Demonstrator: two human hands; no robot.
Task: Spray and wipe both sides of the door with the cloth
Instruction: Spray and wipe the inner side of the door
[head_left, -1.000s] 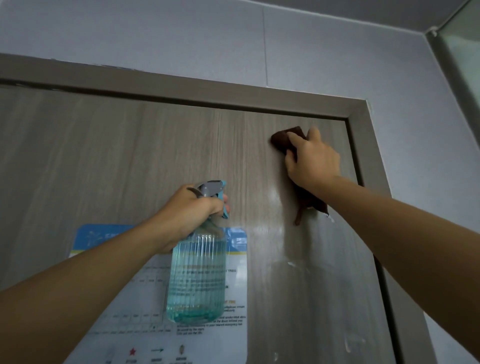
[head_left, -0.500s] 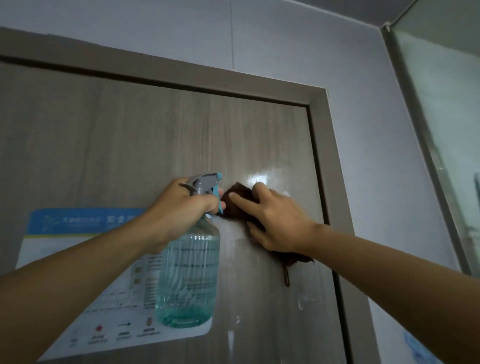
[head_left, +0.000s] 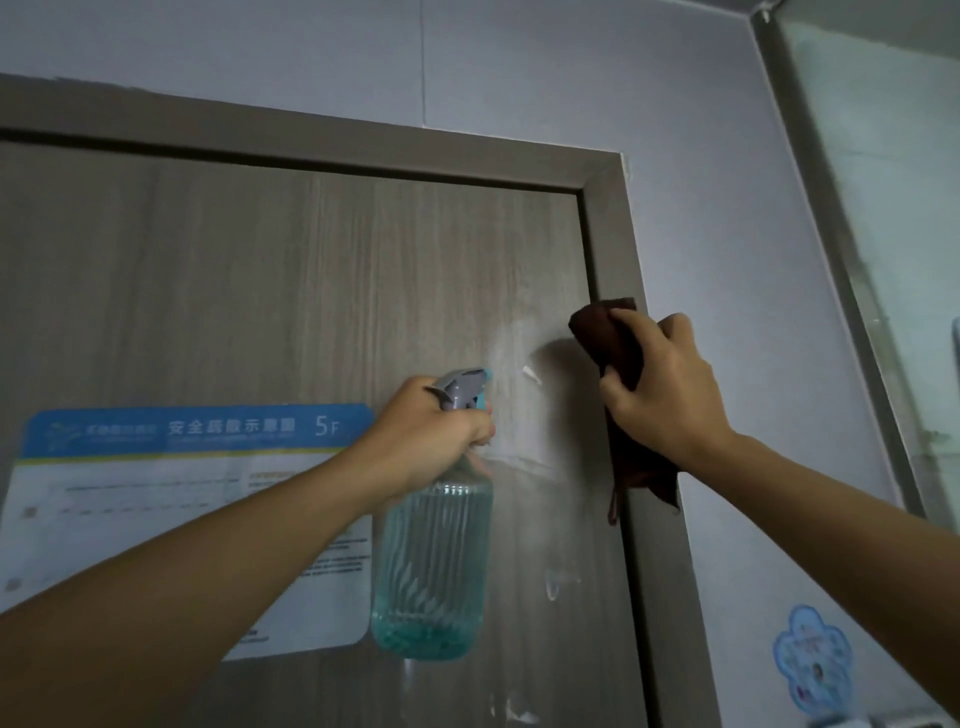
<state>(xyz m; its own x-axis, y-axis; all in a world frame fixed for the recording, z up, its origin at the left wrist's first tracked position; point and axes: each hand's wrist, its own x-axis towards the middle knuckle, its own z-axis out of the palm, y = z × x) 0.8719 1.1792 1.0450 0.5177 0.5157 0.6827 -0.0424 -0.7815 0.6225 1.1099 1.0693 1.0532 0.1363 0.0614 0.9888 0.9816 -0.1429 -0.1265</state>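
Grey wood-grain door (head_left: 260, 291), blue-and-white notice (head_left: 171, 519) stuck on it, wet spray patch (head_left: 511, 364) beside

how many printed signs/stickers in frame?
2. A blue-headed evacuation notice on the door, left of the spray bottle; a flower-shaped sticker on the wall, lower right. Others may sit out of frame.

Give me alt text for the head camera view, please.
A left hand sprays a bottle at a grey door while the right hand holds a brown cloth near the door's right edge.
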